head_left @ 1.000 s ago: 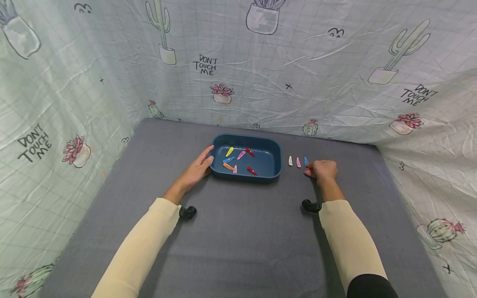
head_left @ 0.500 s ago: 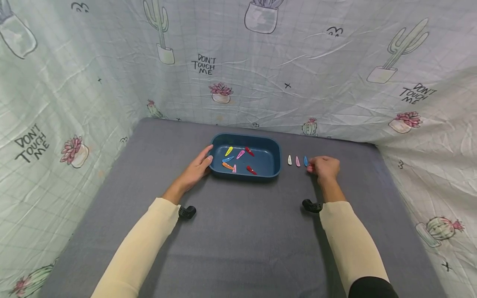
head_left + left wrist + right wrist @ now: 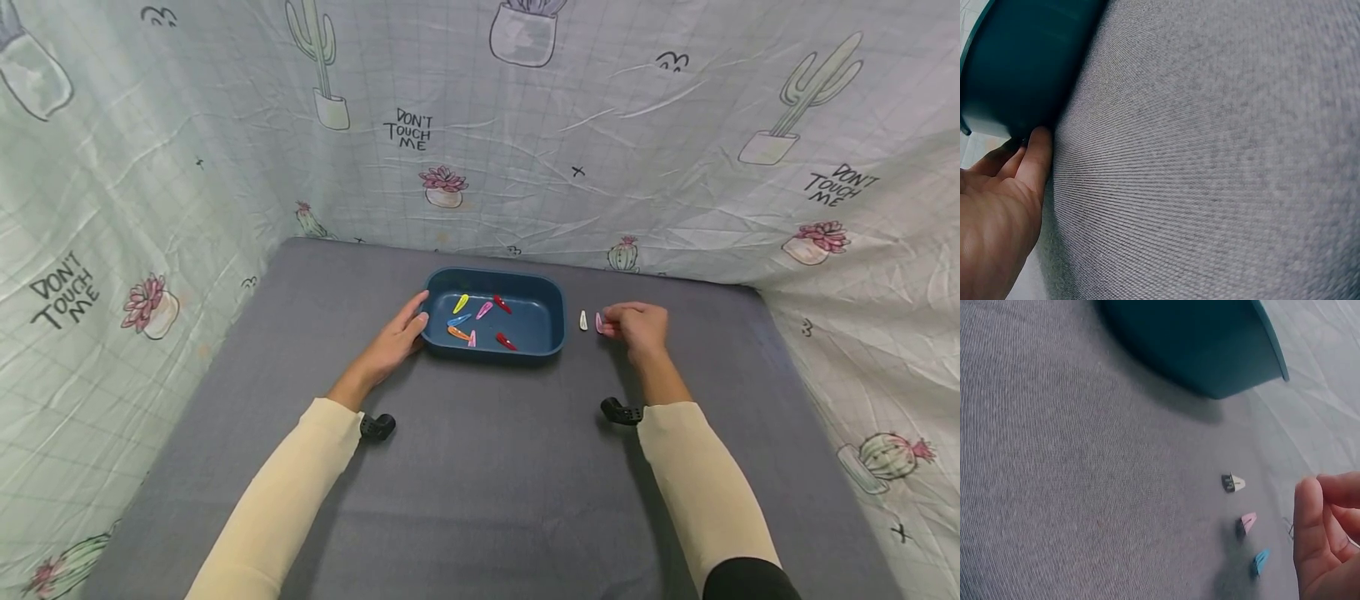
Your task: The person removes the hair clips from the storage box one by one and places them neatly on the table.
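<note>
A dark blue plastic box (image 3: 491, 357) sits on the grey table, holding several snap hair clips in yellow, red, pink, blue and orange. My left hand (image 3: 393, 343) rests against its left end, straight fingers touching the outer wall. On the right, a white hair clip (image 3: 582, 320), a pink hair clip (image 3: 1247, 522) and a blue hair clip (image 3: 1261, 562) lie in a row on the cloth. My right hand (image 3: 639, 329) hovers over this row, thumb and index fingertips close together with nothing seen between them. In the head view it hides the blue clip.
Grey cloth (image 3: 480, 500) covers the table. A printed curtain (image 3: 525, 125) with cactus drawings rises behind the table and along both sides. Each wrist carries a small black camera, such as the right wrist camera (image 3: 621, 412).
My right hand has let go of the blue clip, lifted, and moved left over the row. The left hand and the box have stayed put.
</note>
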`<state>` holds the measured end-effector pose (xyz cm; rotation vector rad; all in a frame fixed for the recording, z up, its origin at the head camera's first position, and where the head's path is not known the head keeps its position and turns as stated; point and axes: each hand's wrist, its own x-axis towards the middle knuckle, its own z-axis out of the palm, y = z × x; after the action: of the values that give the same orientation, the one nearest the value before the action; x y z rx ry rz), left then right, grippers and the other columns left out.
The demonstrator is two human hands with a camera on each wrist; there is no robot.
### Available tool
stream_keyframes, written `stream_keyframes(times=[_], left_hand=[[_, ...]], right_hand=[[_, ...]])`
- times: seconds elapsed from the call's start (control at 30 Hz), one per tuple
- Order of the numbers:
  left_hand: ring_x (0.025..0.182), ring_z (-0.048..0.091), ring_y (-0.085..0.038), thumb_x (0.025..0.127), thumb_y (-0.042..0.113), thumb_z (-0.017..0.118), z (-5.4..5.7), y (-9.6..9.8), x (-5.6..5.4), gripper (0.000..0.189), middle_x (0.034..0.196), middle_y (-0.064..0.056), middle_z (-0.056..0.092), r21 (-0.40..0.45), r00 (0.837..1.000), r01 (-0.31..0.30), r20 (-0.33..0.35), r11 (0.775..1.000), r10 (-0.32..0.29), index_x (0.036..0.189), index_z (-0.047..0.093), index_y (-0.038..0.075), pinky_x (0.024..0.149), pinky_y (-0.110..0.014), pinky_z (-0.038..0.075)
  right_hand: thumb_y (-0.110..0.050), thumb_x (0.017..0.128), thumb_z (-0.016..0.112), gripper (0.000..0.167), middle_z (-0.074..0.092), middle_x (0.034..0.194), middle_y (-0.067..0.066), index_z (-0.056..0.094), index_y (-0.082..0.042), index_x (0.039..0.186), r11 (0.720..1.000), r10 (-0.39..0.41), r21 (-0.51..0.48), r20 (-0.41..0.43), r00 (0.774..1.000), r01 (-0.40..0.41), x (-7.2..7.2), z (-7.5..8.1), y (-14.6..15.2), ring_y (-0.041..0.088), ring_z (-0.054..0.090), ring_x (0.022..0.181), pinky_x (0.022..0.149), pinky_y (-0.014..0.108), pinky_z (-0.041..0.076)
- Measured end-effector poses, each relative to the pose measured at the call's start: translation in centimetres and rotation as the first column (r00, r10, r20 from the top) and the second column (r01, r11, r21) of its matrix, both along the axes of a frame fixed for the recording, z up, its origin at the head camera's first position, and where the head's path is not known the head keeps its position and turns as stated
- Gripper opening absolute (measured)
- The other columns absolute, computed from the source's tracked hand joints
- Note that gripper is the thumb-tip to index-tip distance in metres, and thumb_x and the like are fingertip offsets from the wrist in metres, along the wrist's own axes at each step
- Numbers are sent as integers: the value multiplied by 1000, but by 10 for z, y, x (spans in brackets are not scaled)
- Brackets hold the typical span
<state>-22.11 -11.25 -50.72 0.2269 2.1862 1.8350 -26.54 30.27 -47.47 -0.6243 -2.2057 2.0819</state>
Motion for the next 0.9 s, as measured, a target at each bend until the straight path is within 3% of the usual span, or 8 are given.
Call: stream_keyframes(times=[0.17, 0.47, 0.73, 0.9], left_hand=[[162, 21, -35, 115, 36, 34, -1, 0, 0, 60, 176, -15, 11, 17, 1000, 7, 0, 1000, -7, 170, 11, 25, 127, -59, 27], [161, 22, -36, 116, 33, 34, 1, 1, 0, 60, 176, -16, 12, 17, 1000, -2, -2, 1000, 2, 170, 11, 23, 127, -59, 28], [161, 23, -35, 116, 33, 35, 4, 2, 1, 60, 176, -16, 13, 22, 1000, 7, -3, 1000, -7, 170, 11, 22, 127, -58, 28], [161, 24, -35, 115, 34, 35, 4, 1, 1, 60, 176, -16, 14, 22, 1000, 4, 0, 1000, -4, 170, 12, 22, 127, -58, 29]], right_hand=[[7, 92, 70, 13, 74, 67, 1, 76, 13, 101, 999, 37, -40, 8, 999, -36, 2, 5, -6, 10, 72, 58, 59, 27, 64], [4, 93, 71, 23, 74, 69, -2, 72, 15, 113, 997, 73, -15, -17, 997, -73, -2, 12, -16, 7, 71, 57, 62, 27, 64], [-4, 94, 74, 11, 74, 67, -5, 75, 5, 101, 992, 117, 59, -17, 993, -116, -6, 17, -25, 6, 70, 56, 63, 29, 63], [-3, 95, 73, 13, 73, 66, -7, 75, 6, 104, 990, 130, 64, -29, 991, -128, -8, 23, -32, 5, 71, 58, 67, 30, 66]])
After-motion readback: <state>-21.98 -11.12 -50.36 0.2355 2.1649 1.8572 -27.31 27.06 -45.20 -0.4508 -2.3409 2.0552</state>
